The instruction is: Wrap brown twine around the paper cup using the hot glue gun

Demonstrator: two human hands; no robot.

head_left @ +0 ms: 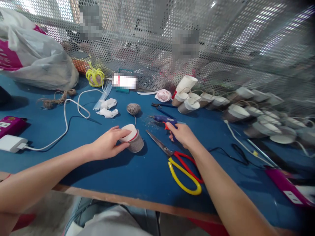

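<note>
Watching from beside the bench, I see the left hand point(110, 143) grasping a grey-wrapped paper cup point(136, 145) by its white end, near the middle of the blue table point(145, 177). The right hand point(181, 135) is curled round the handle of a blue glue gun point(161, 120), its tip pointing roughly towards the yarn ball point(133, 108) behind the cup. That tip worries me: if it is hot (I can't tell from here), a careless swing could scorch the fingers on the cup or smear the yarn. The loose strand point(135, 121) between ball and cup might snag on it too. The scissors point(166, 150) lie beside the right forearm, so a dropped wrist could knock them. Squeezing too hard might also buckle the cup's thin wall.
</note>
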